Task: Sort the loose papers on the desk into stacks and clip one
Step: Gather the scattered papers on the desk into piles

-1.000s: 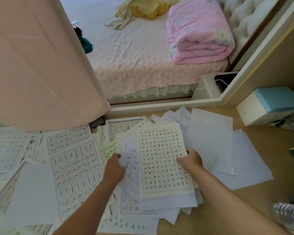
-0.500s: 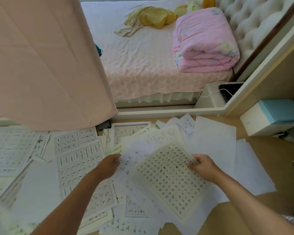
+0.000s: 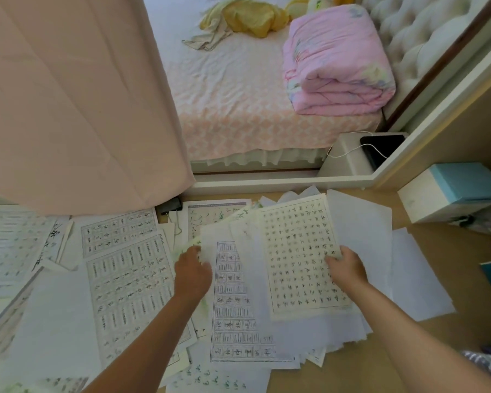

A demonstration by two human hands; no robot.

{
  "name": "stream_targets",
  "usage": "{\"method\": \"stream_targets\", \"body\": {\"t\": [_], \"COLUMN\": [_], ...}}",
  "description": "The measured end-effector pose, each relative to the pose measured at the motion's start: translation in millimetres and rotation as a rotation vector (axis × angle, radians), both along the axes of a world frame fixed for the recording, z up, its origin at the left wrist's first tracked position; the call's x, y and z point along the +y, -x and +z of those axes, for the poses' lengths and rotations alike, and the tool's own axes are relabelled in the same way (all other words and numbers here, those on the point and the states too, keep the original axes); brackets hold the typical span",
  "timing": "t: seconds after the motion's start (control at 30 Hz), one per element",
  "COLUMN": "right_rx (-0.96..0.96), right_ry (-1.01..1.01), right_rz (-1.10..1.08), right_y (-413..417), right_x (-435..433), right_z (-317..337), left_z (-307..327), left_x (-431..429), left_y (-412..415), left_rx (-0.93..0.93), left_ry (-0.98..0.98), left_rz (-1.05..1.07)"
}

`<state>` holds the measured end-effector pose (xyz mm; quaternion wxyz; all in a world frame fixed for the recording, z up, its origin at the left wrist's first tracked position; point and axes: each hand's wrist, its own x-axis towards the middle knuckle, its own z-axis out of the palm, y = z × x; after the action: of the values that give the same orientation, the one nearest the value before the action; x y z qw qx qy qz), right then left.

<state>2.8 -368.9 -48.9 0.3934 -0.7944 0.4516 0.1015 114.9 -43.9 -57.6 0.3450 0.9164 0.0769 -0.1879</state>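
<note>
Right hand (image 3: pixel 347 269) pinches the gridded sheet (image 3: pixel 301 256) by its edge; left hand (image 3: pixel 193 275) presses loose papers (image 3: pixel 238 302) flat; thin, limp, slippery, best gripped at edges

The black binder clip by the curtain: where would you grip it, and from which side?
Probably by its near end, coming in from the desk side. The black binder clip lies flat at the desk's back edge, its far part tucked under the pink curtain, papers crowding its right. Its handles are too small to make out.
</note>
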Motion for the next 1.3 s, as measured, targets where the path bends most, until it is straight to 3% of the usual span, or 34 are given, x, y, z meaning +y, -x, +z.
{"method": "stream_targets", "body": {"t": [0.07,0.2,0.4,0.57,0.9,1.07,1.17,1.3], "right_rx": [0.056,0.071,-0.039,-0.022,-0.027,0.056,0.042,0.016], "right_ry": [0.028,0.056,0.053,-0.129,-0.167,0.006,-0.084,-0.194], "right_rz": [-0.019,0.02,-0.009,-0.062,-0.062,-0.066,-0.143,-0.087], "right_y": [-6,-22,-19,-4,-4,12,23,27], "right_x": [1,22,34,21,43,38,43,62], "right_z": [-6,-11,-9,-4,2,10,9,13], "left_z": [-4,-3,5,13,17,17,24,14], "left_x": [-5,-18,-18,-15,-7,21,31,48], "left_y": [18,36,37,39,54,54,53,52], "left_rx": [0.091,0.137,0.36,0.285,0.318,0.124,0.052,0.137], "left_ry": [-0.089,-0.066,0.293,0.33,0.382,0.301,0.221,0.142], "left_rz": [-0.046,0.032,0.204,0.219,0.171,0.328,0.388,0.268]}}
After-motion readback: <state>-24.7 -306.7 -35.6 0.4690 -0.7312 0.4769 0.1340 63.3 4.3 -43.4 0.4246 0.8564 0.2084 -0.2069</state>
